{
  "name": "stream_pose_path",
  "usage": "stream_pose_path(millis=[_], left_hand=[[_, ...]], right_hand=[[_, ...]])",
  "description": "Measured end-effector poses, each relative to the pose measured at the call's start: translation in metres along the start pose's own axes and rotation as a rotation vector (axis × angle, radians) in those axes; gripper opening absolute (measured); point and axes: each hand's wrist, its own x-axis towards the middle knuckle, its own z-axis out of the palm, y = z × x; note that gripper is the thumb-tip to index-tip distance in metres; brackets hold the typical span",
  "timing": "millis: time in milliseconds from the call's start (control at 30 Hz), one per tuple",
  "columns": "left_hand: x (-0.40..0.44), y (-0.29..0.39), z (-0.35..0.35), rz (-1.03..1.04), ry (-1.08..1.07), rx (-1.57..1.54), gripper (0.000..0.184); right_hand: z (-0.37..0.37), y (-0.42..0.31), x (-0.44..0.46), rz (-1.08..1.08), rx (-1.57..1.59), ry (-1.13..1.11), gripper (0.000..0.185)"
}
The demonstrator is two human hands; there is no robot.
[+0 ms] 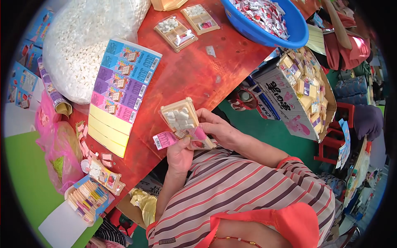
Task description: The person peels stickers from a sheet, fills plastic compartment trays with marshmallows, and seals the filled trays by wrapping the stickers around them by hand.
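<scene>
Just above my lap, both hands hold a small clear-lidded plastic tray [178, 117] with white marshmallow-like pieces showing in its upper part. A pink label [166, 140] with a barcode lies across the tray, its printed end sticking out to the left. My left hand [180, 156] pinches the tray's lower left side, thumb on the label. Around the right edge close the fingers of my right hand [217, 127], touching the label's other end. Part of the tray's lower half is covered by label and fingers. A sheet of blue, purple and pink labels [122, 84] lies to the left.
A big clear bag of white pieces [82, 53] stands upper left. Two filled trays [175, 34] sit near a blue basin [264, 33] of small packets. Right of the red table [182, 74] is a carton [285, 95] heaped with packed trays. A co-worker's arm [337, 25] shows upper right.
</scene>
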Motion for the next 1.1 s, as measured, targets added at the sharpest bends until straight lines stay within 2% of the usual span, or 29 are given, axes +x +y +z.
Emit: stream_pose_path(millis=[233, 300, 333, 400, 467, 533, 567, 600, 667, 700, 800, 867, 933, 967, 1033, 1067, 1100], left_hand=[[-0.003, -0.002, -0.01, -0.092, -0.072, 0.009, 0.052], [-0.003, -0.003, -0.01, -0.102, -0.07, -0.007, 0.052], [-0.004, -0.001, -0.008, -0.082, -0.049, -0.02, 0.053], [-0.005, 0.0, -0.006, -0.059, -0.025, -0.036, 0.054], [-0.004, -0.001, -0.004, 0.014, 0.01, -0.018, 0.056], [-0.004, -0.003, -0.002, 0.048, 0.014, -0.003, 0.055], [-0.004, -0.004, -0.001, 0.082, 0.017, 0.012, 0.055], [-0.003, -0.004, 0.001, 0.08, 0.016, 0.011, 0.055], [-0.004, -0.006, 0.006, 0.112, 0.102, 0.081, 0.05], [-0.004, -0.007, 0.009, 0.108, 0.099, 0.081, 0.05], [-0.006, -0.008, 0.012, 0.181, 0.036, 0.199, 0.045], [-0.008, -0.009, 0.01, 0.159, 0.027, 0.253, 0.046], [-0.008, -0.008, 0.014, 0.164, 0.033, 0.268, 0.044], [-0.008, -0.008, 0.016, 0.164, 0.036, 0.281, 0.043], [-0.006, -0.01, 0.013, 0.16, 0.046, 0.28, 0.043], [-0.005, -0.011, 0.011, 0.152, 0.054, 0.282, 0.042], [-0.005, -0.012, 0.011, 0.161, 0.068, 0.288, 0.043]], right_hand=[[-0.005, -0.004, 0.004, 0.01, -0.082, -0.11, 0.046], [-0.006, -0.005, 0.003, 0.017, -0.085, -0.052, 0.034], [-0.008, -0.005, 0.002, 0.017, -0.085, -0.053, 0.034], [-0.013, -0.005, -0.002, -0.084, -0.065, 0.091, 0.015], [-0.011, -0.005, -0.008, -0.15, -0.082, 0.159, 0.017], [-0.004, -0.01, -0.017, -0.424, -0.271, 0.439, 0.015], [-0.002, -0.011, -0.022, -0.525, -0.469, 0.5, 0.016], [0.004, -0.016, -0.027, -0.525, -0.471, 0.502, 0.016], [0.016, -0.029, -0.035, -0.585, -0.925, 0.344, 0.019], [0.015, -0.024, -0.033, -0.607, -1.019, 0.324, 0.024], [0.017, -0.011, -0.025, -0.578, -1.057, 0.318, 0.023], [0.015, -0.006, -0.021, -0.583, -1.042, 0.3, 0.022], [0.01, -0.005, -0.018, -0.533, -0.825, 0.228, 0.019], [0.009, -0.006, -0.018, -0.532, -0.826, 0.223, 0.019], [0.01, -0.01, -0.019, -0.147, -0.417, 0.186, 0.018], [0.009, -0.01, -0.018, -0.141, -0.417, 0.172, 0.018], [0.008, -0.011, -0.017, -0.096, -0.273, 0.178, 0.017]])
